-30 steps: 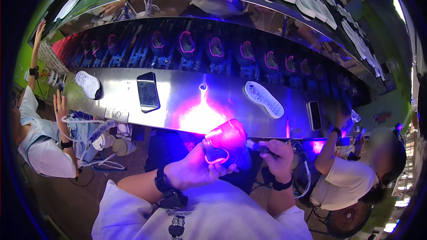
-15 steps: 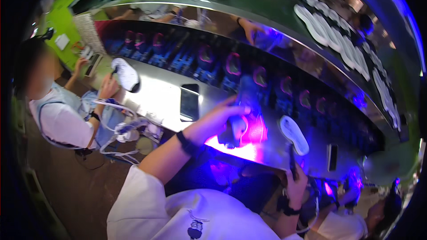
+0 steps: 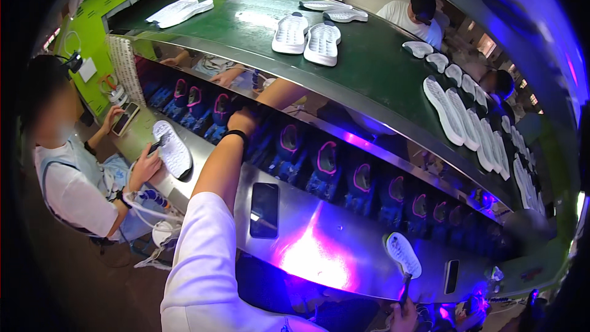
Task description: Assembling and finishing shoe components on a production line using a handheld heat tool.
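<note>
My left hand (image 3: 241, 122) reaches far forward into the row of dark shoe uppers on blue holders, next to an upper with a pink outline (image 3: 222, 104). Its fingers are hidden behind the back of the hand, so I cannot see what they hold, if anything. At the lower right my right hand (image 3: 403, 318) grips a slim dark-handled tool (image 3: 405, 289). The tool's tip meets the lower end of a white shoe sole (image 3: 403, 255) at the metal bench. Part of the right hand is cut off by the lower edge.
A dark phone (image 3: 264, 210) lies on the metal bench (image 3: 362, 252) beside a bright pink-white glow. Another phone (image 3: 452, 276) lies farther right. White soles (image 3: 321, 43) rest on the green belt (image 3: 246, 31) above. At left, a co-worker's hand (image 3: 145, 166) holds a tool against a sole (image 3: 172, 149).
My left hand has moved from above the glowing spot, where it held a dark shoe upper, forward and left to the row. The view has shifted upward. My right hand still grips the tool.
</note>
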Available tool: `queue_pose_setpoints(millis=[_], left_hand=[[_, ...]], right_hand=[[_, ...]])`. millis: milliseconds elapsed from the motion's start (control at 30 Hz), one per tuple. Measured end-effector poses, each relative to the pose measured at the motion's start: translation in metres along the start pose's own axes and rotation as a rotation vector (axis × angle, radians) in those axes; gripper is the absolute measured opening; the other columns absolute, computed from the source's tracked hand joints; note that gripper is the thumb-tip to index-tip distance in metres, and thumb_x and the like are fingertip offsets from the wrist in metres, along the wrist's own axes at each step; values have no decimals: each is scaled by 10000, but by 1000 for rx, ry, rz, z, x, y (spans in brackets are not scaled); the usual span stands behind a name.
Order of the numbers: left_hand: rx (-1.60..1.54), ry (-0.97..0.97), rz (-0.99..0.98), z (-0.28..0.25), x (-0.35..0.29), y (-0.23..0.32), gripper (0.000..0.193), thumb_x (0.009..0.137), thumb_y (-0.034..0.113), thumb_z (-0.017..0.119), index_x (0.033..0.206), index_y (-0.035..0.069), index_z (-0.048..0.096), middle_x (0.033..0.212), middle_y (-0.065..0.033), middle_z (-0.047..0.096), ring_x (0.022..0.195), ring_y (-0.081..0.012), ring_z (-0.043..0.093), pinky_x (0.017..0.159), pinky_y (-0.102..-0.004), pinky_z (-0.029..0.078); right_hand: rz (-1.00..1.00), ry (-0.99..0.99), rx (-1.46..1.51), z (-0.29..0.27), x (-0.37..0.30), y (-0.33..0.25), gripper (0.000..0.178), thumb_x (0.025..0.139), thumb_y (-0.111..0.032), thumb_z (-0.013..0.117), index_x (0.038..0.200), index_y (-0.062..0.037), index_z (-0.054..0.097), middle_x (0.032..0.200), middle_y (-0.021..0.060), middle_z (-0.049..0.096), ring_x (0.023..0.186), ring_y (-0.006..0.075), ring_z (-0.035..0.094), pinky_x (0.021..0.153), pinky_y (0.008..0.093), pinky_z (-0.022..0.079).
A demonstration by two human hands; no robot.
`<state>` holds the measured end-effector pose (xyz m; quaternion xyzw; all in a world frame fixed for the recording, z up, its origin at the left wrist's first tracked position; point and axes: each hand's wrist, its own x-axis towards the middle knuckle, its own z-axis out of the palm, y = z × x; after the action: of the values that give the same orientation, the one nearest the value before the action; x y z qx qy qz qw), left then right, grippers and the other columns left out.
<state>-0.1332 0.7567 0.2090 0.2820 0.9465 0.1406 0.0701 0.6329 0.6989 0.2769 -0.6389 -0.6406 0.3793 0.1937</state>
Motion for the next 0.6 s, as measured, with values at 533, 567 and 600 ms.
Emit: queue_pose_setpoints(millis=[533,567,600], left_hand=[[-556,-66,157,92,-115,170,787,789,261,818,1444,37,444,1197,-223,691,1028,-324,725,824,-453,601],[-835,-60,118,90,-128,149,859,746,151,864,1463,37,404,1201,-192,685,988,-283,728,774,-418,607],[-1179,-208,3,53,-176,164,910,751,83,875,1490,52,345,1215,-160,660,990,-250,705,760,-389,606]], right_hand=[[46,1,332,-4,11,-14,343,940,-55,711,1264,44,652,974,37,668,732,69,599,616,221,489],[24,-7,259,-8,4,-8,338,935,-54,716,1255,39,661,948,30,665,708,61,582,601,225,480],[70,13,281,-13,-5,-15,325,931,-59,717,1242,27,676,892,16,668,679,59,565,590,239,475]])
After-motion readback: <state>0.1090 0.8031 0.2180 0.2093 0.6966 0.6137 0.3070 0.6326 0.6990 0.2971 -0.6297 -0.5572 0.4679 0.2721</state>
